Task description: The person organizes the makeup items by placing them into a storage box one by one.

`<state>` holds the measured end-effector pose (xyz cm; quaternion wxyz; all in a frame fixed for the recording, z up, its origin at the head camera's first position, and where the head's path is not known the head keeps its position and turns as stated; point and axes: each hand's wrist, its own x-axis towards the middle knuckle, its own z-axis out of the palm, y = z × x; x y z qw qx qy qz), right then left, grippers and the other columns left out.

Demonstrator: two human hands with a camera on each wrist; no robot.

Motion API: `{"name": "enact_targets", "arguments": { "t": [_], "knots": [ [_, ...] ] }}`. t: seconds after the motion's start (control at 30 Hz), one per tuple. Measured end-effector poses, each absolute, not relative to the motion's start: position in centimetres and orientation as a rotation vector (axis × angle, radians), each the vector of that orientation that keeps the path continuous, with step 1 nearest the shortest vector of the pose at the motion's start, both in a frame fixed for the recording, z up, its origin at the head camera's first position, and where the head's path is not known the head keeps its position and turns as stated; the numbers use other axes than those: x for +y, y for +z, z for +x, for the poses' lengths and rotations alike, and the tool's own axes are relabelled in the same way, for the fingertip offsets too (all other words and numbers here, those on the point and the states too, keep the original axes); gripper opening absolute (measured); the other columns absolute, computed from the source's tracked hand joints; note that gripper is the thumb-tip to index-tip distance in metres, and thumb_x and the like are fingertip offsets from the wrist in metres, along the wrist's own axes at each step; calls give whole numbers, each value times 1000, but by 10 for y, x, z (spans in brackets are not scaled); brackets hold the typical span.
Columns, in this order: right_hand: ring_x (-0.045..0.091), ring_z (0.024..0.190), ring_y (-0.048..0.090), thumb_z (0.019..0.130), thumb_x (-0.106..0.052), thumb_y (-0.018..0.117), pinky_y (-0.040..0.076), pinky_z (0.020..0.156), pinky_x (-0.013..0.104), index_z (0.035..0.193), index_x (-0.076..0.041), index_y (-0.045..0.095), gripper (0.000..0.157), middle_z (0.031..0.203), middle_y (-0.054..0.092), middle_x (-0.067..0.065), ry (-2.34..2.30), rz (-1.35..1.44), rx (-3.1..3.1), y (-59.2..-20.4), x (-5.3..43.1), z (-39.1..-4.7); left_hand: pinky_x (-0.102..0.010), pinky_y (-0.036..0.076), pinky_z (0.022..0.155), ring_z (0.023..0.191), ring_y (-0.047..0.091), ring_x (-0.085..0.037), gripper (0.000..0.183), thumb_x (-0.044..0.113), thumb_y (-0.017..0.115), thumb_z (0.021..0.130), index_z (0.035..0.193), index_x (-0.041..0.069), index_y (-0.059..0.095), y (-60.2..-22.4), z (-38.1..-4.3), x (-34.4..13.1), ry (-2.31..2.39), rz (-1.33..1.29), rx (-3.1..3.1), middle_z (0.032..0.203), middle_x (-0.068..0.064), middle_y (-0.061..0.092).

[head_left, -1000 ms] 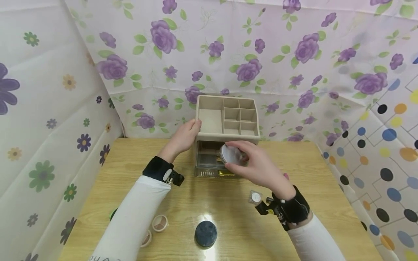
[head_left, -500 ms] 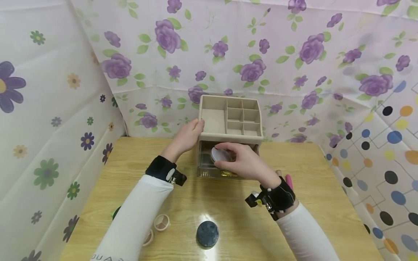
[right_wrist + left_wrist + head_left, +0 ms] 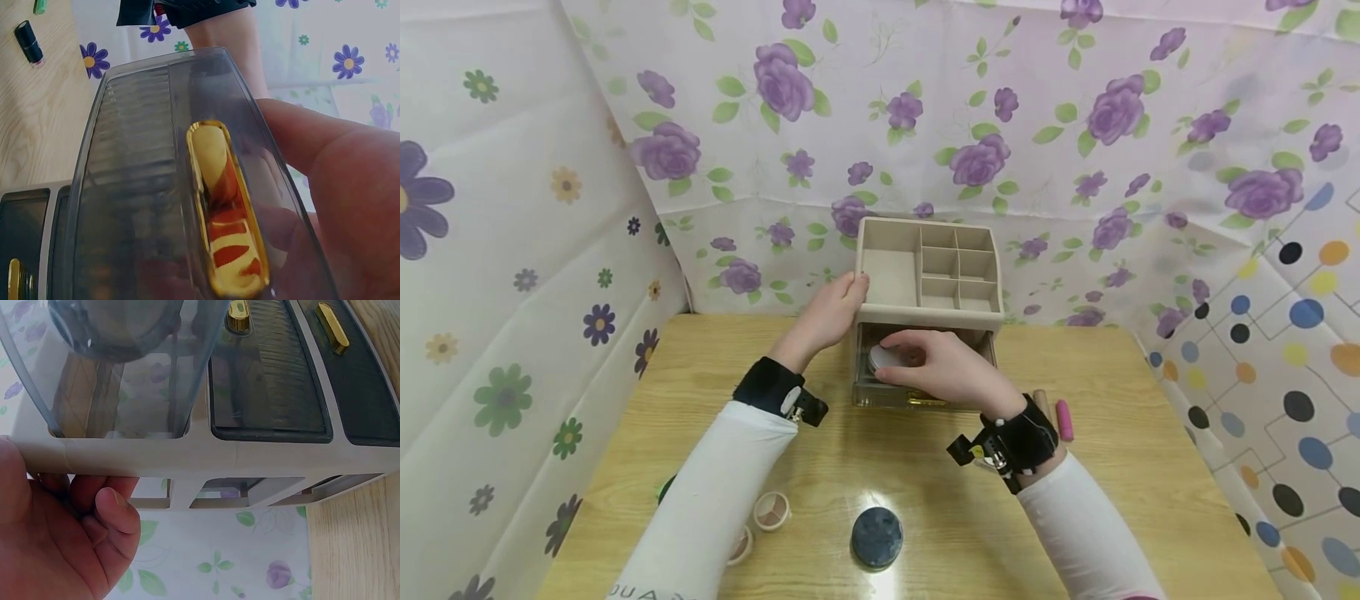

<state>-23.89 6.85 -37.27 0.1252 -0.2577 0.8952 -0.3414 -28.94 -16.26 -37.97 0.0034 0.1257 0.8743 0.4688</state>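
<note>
A beige cosmetics organizer [image 3: 891, 271] stands by the back wall, its top clear drawer [image 3: 880, 395] pulled out. My left hand [image 3: 823, 317] grips the organizer's upper left side; the left wrist view shows the fingers curled against the frame. Inside the pulled-out drawer, my right hand [image 3: 951, 367] pinches a round, pale-topped cosmetic container [image 3: 886, 358] between thumb and fingers. Through the drawer's clear wall the container's dark round underside [image 3: 115, 328] is visible in the left wrist view. A gold handle [image 3: 228, 209] on the drawer front fills the middle of the right wrist view.
A dark round case [image 3: 877, 538] lies on the wooden table, with two small round palettes [image 3: 771, 511] to its left. A pink tube [image 3: 1064, 420] and a tan stick [image 3: 1042, 403] lie right of the organizer. Floral cloth walls surround the table.
My right hand has moved left and down into the drawer with the round container. The left hand keeps its grip on the organizer.
</note>
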Motion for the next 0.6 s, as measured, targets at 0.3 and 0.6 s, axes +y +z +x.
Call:
{"name": "enact_targets", "arguments": {
  "t": [0.3, 0.6],
  "knots": [
    [13, 110, 66, 100, -57, 71, 53, 97, 42, 142, -21, 69, 55, 124, 71, -6, -847, -835, 2630, -371, 59, -242, -45, 43, 82, 96, 55, -34, 44, 42, 26, 118, 107, 8, 52, -379, -289, -161, 1431, 398, 2745, 106, -18, 56],
    [23, 134, 57, 105, -53, 66, 45, 112, 46, 147, -20, 65, 54, 143, 64, 3, -731, -878, 2619, -367, 56, -241, -47, 45, 85, 102, 56, -34, 45, 41, 26, 118, 113, 6, 54, -377, -288, -162, 1427, 388, 2748, 114, -18, 59]
  ]
}}
